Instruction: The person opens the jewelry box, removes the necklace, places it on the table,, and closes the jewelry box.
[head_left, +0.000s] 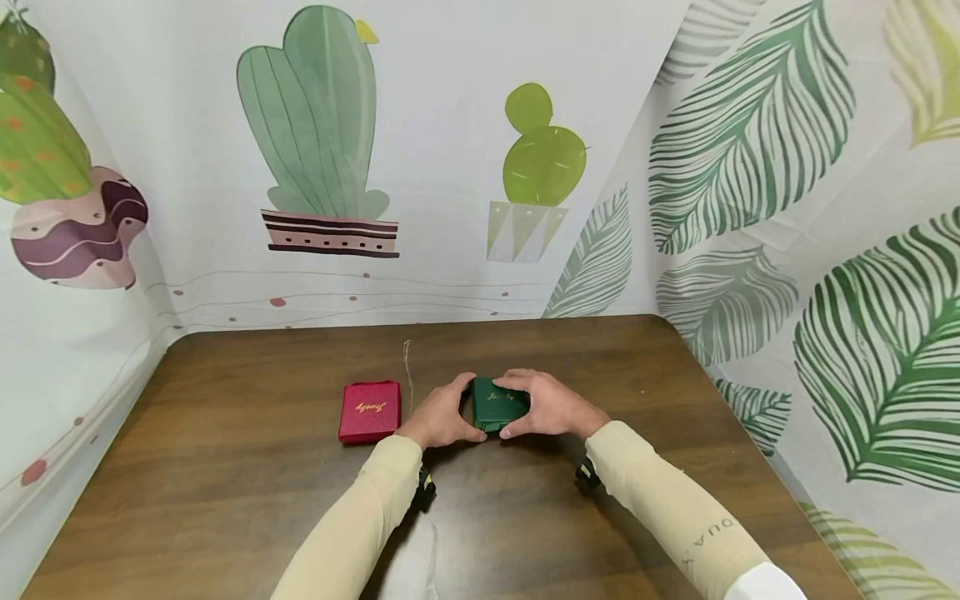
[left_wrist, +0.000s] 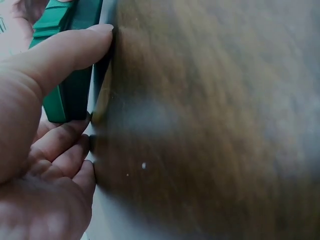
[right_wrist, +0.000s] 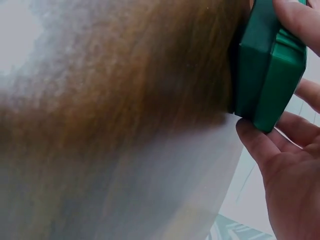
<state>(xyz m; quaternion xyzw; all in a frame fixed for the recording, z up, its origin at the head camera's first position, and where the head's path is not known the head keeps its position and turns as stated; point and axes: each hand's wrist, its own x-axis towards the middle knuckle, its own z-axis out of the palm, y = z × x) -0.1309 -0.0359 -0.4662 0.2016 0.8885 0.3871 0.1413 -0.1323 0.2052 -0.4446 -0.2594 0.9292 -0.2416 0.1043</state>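
A green jewelry box [head_left: 498, 403] with gold lettering lies closed on the wooden table. My left hand [head_left: 442, 414] grips it from the left, thumb at the near side and fingers at the far corner. From the right, my right hand [head_left: 553, 407] holds the same box, with its thumb along the near edge. The left wrist view shows the thumb across the side of the green box [left_wrist: 75, 95]. In the right wrist view, fingertips touch a lower corner of the green box [right_wrist: 270, 75]. Parts of the box are hidden by fingers.
Left of my hands lies a red jewelry box [head_left: 370, 412], closed, its gold lettering upside down. A thin chain [head_left: 408, 367] stretches across the table [head_left: 247, 433] between the boxes. Behind the table hangs a cloth [head_left: 442, 167] printed with cacti and leaves.
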